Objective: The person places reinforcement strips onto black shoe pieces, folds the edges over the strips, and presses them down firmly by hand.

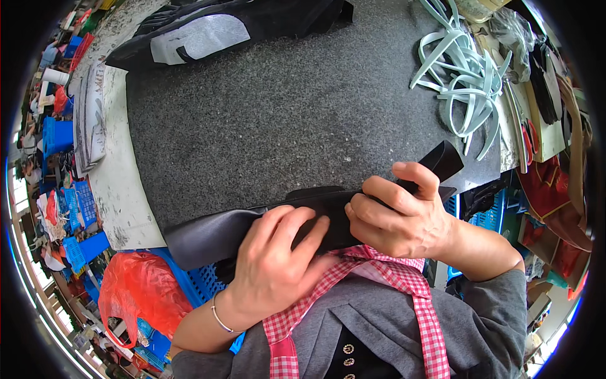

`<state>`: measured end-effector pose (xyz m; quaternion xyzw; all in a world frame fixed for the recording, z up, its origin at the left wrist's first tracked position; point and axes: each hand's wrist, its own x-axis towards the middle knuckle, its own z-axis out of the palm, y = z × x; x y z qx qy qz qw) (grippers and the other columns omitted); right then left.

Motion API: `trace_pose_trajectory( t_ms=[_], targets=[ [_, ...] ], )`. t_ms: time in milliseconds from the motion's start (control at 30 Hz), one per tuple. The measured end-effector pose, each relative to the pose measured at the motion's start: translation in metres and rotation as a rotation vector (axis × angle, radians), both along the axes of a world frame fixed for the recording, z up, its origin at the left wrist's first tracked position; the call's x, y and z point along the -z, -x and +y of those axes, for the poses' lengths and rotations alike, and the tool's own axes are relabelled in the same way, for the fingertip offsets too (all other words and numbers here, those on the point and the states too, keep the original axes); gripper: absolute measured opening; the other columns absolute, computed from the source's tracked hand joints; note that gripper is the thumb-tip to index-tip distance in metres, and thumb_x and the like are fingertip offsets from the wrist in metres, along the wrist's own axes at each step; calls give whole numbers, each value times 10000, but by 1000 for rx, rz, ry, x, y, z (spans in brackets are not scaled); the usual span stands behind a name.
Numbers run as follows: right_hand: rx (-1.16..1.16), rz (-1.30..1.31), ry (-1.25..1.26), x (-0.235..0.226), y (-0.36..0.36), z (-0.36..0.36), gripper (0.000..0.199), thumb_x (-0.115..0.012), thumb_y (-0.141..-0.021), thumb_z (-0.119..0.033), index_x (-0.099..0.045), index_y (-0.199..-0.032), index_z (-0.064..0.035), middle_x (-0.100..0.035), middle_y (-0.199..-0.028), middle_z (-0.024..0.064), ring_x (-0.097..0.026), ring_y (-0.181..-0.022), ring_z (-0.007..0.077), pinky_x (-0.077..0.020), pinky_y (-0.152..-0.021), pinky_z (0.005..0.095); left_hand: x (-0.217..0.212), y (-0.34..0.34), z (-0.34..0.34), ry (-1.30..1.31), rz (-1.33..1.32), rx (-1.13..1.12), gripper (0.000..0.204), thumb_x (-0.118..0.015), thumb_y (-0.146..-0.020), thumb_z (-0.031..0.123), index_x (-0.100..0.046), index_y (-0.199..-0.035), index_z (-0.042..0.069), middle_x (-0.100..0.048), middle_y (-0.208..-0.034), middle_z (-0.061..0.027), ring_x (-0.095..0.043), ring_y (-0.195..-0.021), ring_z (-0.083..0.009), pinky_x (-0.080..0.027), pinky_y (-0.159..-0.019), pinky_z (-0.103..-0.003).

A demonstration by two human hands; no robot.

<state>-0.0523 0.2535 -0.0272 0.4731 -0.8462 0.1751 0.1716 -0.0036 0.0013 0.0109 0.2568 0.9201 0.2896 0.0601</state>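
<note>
A long black leather-like piece (205,235) lies along the near edge of the grey speckled mat (265,126), its left part hanging toward me. My left hand (271,256) is closed over the middle of this piece with bent fingers; its thumb is smeared by motion. To the right, my right hand (404,218) grips the same piece with curled fingers, and its fingertips are partly hidden. A rolled black end (444,161) sticks up beyond the right hand. A small dark flap (315,191) shows on the mat behind the piece.
Pale blue strips (467,82) lie tangled at the back right, with red-handled scissors (529,140) nearby. Black pieces (290,22) with a whitish patch (201,39) lie at the back. A red plastic bag (142,294) and blue crate (201,282) stand below the table's left edge.
</note>
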Motion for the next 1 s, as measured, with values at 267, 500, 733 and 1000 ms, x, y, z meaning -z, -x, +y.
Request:
trace_pose_trajectory(
  t_ms=[267,500,733,1000],
  targets=[
    [231,139,148,11,21,31,502,-765,-907,-335,-716,-1400,-256,-697,-1375,-4,-593,-1421,266,-232,-1286,609,23,26,49,-120,-17,52,546,-736,-908,30,-627,-1429,-96,-596,-1122,-172,-610,-994,-353,-539,-899,-456],
    [213,-76,195,12,46,79,751,-833,-714,-332,-667,-1418,-132,-694,-1307,49,-610,-1311,300,-347,-1193,568,20,26,50,-3,36,130,568,-679,-881,31,-717,-1447,1,-636,-1199,-91,-613,-1040,-265,-556,-913,-391],
    [-133,-13,17,14,51,104,277,-738,-728,-307,-770,-987,-212,-705,-1165,-61,-608,-1141,176,-415,-954,424,19,21,54,162,103,185,567,-632,-926,124,-711,-1479,30,-621,-1226,-53,-573,-1071,-243,-536,-918,-388],
    [-132,98,-62,12,39,113,359,-751,-686,-324,-834,-1012,-198,-745,-1216,-79,-630,-1101,147,-422,-855,370,14,28,57,204,102,238,560,-684,-942,222,-718,-1486,90,-605,-1182,-31,-562,-1040,-223,-512,-905,-378]
  ],
)
